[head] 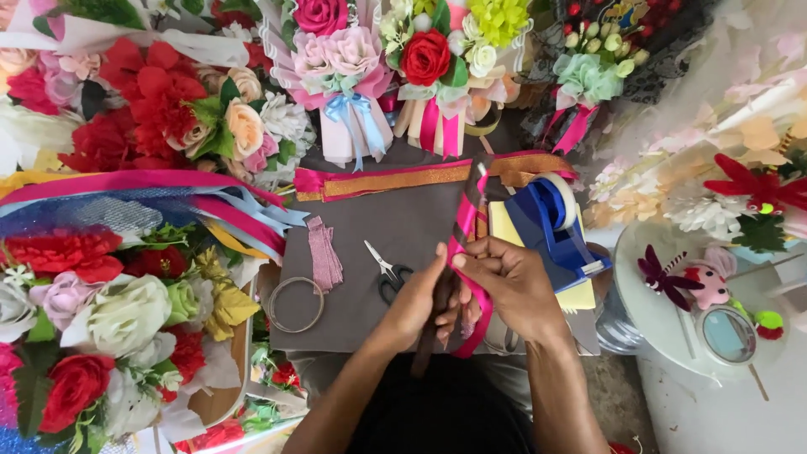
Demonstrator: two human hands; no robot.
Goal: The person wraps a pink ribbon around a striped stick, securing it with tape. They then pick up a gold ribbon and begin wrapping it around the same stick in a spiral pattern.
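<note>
Both hands meet over the near edge of the grey felt sheet (pixel 378 227): my left hand (pixel 418 304) and my right hand (pixel 513 286) are pinched together on a bright pink satin ribbon (pixel 463 223), which runs up between them towards the bouquets and loops down below my right palm. Small black-handled scissors (pixel 387 271) lie on the felt just left of my left hand, with a thin metal ring (pixel 296 304) further left. Just beyond my right hand stands a blue tape dispenser (pixel 551 223).
</note>
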